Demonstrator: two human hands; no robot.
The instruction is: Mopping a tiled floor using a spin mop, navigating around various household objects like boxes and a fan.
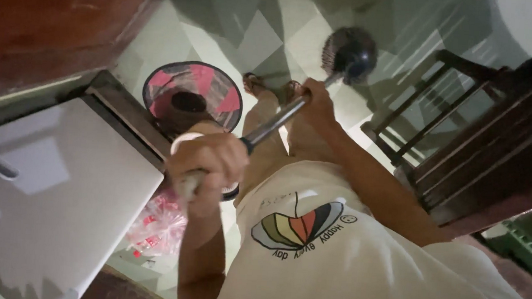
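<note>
Both hands, left hand (pixel 210 164) and right hand (pixel 314 103), grip the broom handle (pixel 274 124) (brush head (pixel 349 54) raised); it may hit the wooden chair (pixel 434 111).

The long-handled brush (pixel 307 90) runs across the middle, its head (pixel 347 52) down over the floor (pixel 161 42). Left of the brush sits the bin (pixel 192 94), on the floor. Left of the bin, the laptop (pixel 57 191) lies on the worktop (pixel 122 105). Right of the brush stands the wooden chair (pixel 431 105). Below the bin, a plastic bag (pixel 161 223) lies on the floor.
</note>
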